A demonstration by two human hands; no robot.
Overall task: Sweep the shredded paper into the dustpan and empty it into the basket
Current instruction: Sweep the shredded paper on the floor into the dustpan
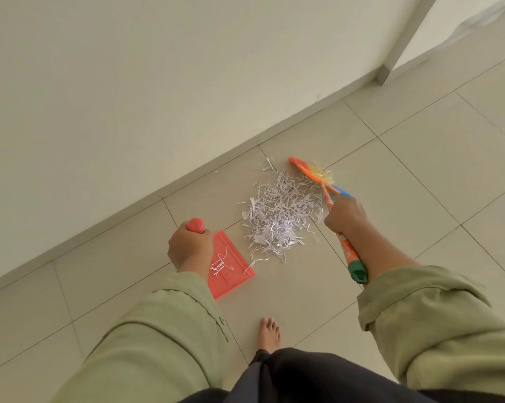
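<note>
Left hand (190, 248) curled round handle of flat coral-red plastic dustpan (230, 266) on pale tiled floor (419, 175), few strips inside, loose heap of white shredded paper (280, 216) just beyond its lip, right hand (347, 215) gripping orange patterned small broom (326, 199), bristles at heap's far edge.

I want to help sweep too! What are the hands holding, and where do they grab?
The left hand grips the dustpan by its handle. The right hand grips the brush around its handle's middle.

Both arms reach down — left hand (190, 248) and right hand (346, 215) fisted.
</note>
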